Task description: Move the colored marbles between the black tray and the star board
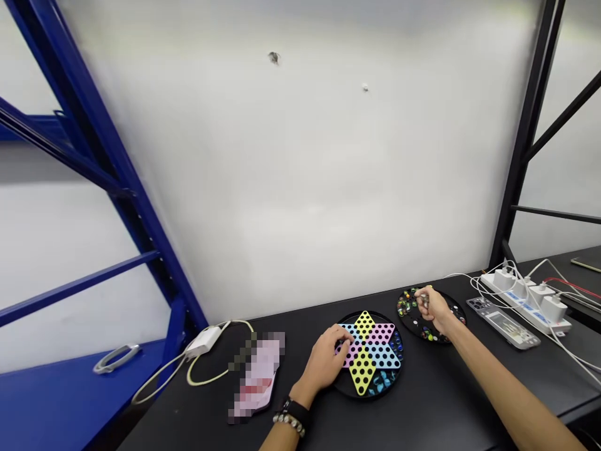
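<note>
A Chinese checkers board (363,369) with a star of yellow, pink and blue points lies in a round black tray. My left hand (326,357) rests at its left side, fingers bent, with thumb and index tips close together over the star. What they hold, if anything, is hidden. Blue marbles (397,343) and light-blue pieces (382,382) lie in the tray's rim beside the star. Over a second round black tray (408,322) with scattered coloured marbles (428,333), my right hand (432,307) is closed, a small greyish marble showing between the fingers.
Right of the trays lie a grey phone (504,322) and a white power strip (526,300) with chargers and cables. At the left are a pinkish phone-like object (260,376), partly blurred, and a white adapter (205,340) with its cable. A white wall (300,188) stands behind.
</note>
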Available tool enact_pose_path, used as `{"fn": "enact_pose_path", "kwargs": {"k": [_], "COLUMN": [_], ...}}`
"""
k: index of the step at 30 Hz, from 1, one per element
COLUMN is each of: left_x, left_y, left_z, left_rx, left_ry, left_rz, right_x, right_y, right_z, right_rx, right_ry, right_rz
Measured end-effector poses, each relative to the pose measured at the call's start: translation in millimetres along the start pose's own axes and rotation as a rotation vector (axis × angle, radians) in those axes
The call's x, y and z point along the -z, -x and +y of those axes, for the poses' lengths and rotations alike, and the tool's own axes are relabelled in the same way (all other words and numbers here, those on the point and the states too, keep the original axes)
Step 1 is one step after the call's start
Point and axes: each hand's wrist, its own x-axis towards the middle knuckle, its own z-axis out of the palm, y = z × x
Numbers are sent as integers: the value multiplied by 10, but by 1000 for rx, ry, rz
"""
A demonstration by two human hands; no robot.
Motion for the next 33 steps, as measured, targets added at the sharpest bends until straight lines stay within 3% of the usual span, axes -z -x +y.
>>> {"fn": "enact_pose_path", "kwargs": {"k": [5, 12, 17, 25, 33], "left_x": [-15, -19, -22, -22, -6], "left_y": [-4, 17, 17, 20, 33], "left_z": [-24, -72, -78, -60, -49], "left_rx": [-5, -15, -16, -19, -7], "left_ry": [11, 12, 7, 16, 3], "left_rz": [12, 5, 12, 26, 13], "right_x": [15, -205, -168, -39, -228], "right_y": [-99, 51, -4, -141, -63], "right_z": [26, -12, -1, -70, -115], "right_rx": [-26, -4, -2, -8, 4], "right_ry": [133, 397, 334, 9, 280], "right_rz": [-2, -157, -190, -32, -89]}}
